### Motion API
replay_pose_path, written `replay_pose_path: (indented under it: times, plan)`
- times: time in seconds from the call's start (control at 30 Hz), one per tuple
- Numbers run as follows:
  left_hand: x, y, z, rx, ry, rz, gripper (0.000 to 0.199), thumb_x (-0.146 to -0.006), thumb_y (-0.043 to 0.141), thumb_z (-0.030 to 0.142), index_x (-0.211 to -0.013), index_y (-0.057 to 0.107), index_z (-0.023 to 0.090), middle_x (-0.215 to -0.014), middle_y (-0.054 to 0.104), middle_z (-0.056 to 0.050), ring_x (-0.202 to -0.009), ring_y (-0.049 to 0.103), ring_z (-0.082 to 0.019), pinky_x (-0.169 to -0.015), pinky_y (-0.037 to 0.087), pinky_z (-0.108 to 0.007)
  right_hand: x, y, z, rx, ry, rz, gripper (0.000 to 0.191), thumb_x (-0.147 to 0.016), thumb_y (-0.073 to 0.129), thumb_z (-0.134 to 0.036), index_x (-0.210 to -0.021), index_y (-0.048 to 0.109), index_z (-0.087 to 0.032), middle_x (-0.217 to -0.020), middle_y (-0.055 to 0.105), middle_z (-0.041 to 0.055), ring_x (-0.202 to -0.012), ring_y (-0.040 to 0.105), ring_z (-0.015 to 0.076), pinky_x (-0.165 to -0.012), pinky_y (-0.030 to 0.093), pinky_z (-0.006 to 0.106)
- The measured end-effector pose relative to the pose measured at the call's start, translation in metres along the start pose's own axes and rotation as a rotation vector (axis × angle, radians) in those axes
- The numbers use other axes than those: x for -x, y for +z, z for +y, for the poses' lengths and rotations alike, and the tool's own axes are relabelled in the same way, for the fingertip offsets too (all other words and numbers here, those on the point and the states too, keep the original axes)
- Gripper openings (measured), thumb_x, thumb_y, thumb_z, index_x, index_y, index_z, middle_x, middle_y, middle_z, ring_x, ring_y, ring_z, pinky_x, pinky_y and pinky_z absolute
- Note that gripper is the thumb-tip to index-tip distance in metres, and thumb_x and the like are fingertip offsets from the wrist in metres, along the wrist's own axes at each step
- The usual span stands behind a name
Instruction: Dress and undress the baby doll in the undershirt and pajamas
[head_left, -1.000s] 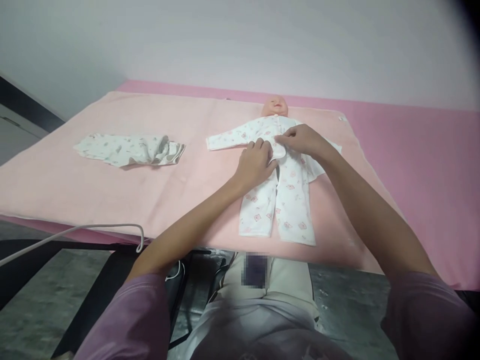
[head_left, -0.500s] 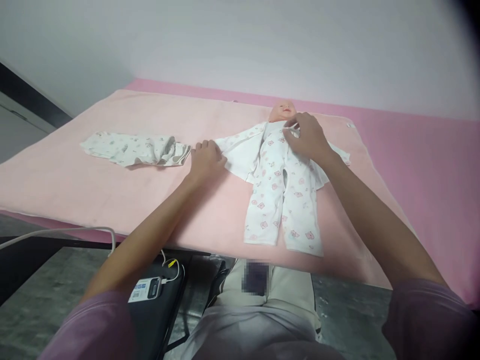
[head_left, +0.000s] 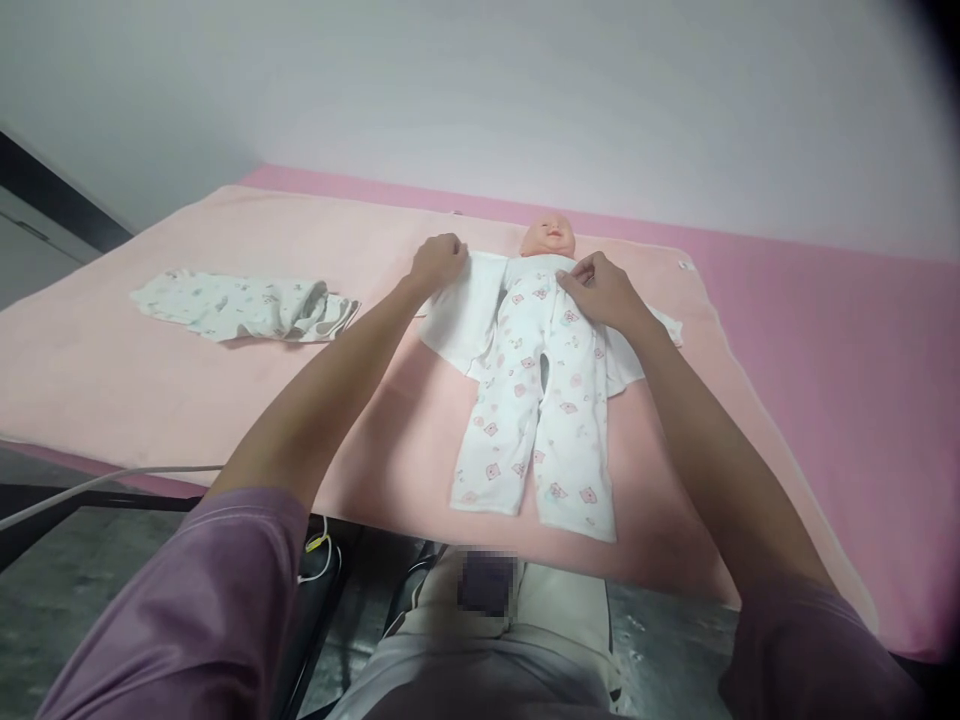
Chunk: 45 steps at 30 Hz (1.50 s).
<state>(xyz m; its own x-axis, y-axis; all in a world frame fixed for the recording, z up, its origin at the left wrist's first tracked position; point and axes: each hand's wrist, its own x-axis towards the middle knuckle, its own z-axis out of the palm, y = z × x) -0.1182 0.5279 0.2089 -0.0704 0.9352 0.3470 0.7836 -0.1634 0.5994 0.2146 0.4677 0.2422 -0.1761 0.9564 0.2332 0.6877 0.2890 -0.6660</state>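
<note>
A doll (head_left: 551, 235) lies face up on the peach blanket, only its head showing above the clothes. White baby trousers with pink prints (head_left: 566, 405) lie flat, legs toward me. Under them spreads an open white baby shirt (head_left: 469, 300), its plain inner side showing on the left. My left hand (head_left: 439, 263) is closed on the upper outer edge of that shirt, by its left sleeve. My right hand (head_left: 600, 290) has thumb and fingers closed at the trousers' top edge, below the doll's chin; the cloth between the fingertips is mostly hidden.
A folded printed baby garment (head_left: 247, 305) lies on the left of the peach blanket (head_left: 300, 390). The blanket covers a pink table (head_left: 825, 330) against a wall. A cable (head_left: 112, 485) crosses the near left edge, above a black stool (head_left: 322, 620).
My left hand has moved up and to the right, bringing the shirt's left sleeve side with it. My right hand stays near the trousers' top. The view has shifted slightly.
</note>
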Motion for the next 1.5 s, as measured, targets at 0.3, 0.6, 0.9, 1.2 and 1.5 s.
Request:
replay_pose_path:
  times: [0.3, 0.6, 0.9, 1.2, 1.5]
  plan:
    - [0.064, 0.007, 0.060, 0.279, 0.335, -0.270, 0.058, -0.098, 0.069, 0.078, -0.123, 0.062, 0.026, -0.132, 0.069, -0.013, -0.110, 0.067, -0.028, -0.096, 0.058, -0.043, 0.010, -0.020, 0.004, -0.058, -0.149, -0.162, 0.050, -0.095, 0.080, -0.067, -0.082, 0.057, -0.024, -0.095, 0.063, 0.0060, -0.083, 0.053, 0.0222, -0.079, 0.045, 0.039]
    - [0.089, -0.013, 0.075, 0.226, 0.373, -0.498, 0.058, -0.087, 0.081, 0.078, -0.103, 0.064, 0.024, -0.103, 0.066, -0.008, -0.092, 0.062, -0.026, -0.078, 0.049, -0.037, 0.052, -0.038, 0.008, -0.047, -0.175, -0.346, 0.055, -0.091, 0.080, -0.078, -0.097, 0.064, -0.026, -0.091, 0.060, 0.0031, -0.080, 0.048, 0.0213, -0.075, 0.039, 0.037]
    - [0.133, -0.002, 0.069, 0.172, 0.322, -0.396, 0.054, -0.089, 0.080, 0.072, -0.103, 0.060, 0.024, -0.091, 0.064, -0.005, -0.089, 0.063, -0.027, -0.082, 0.049, -0.040, 0.090, -0.030, 0.009, 0.106, -0.257, -0.244, 0.061, -0.090, 0.074, -0.084, -0.099, 0.065, -0.024, -0.102, 0.066, 0.0107, -0.097, 0.055, 0.0314, -0.089, 0.045, 0.046]
    - [0.159, -0.011, 0.076, 0.020, 0.377, -0.425, 0.062, -0.086, 0.080, 0.078, -0.108, 0.062, 0.022, -0.108, 0.065, -0.012, -0.114, 0.063, -0.037, -0.102, 0.050, -0.051, 0.123, -0.022, 0.019, 0.164, -0.265, -0.247, 0.076, -0.081, 0.073, -0.094, -0.107, 0.068, -0.023, -0.117, 0.068, 0.0149, -0.108, 0.057, 0.0363, -0.098, 0.047, 0.050]
    - [0.179, -0.025, 0.089, -0.041, 0.251, -0.560, 0.092, -0.062, 0.095, 0.078, -0.128, 0.063, 0.023, -0.124, 0.066, -0.013, -0.109, 0.065, -0.036, -0.092, 0.053, -0.046, 0.139, -0.034, 0.001, 0.187, -0.122, -0.390, 0.099, -0.053, 0.099, -0.086, -0.123, 0.069, -0.022, -0.129, 0.067, 0.0163, -0.111, 0.060, 0.0401, -0.092, 0.052, 0.049]
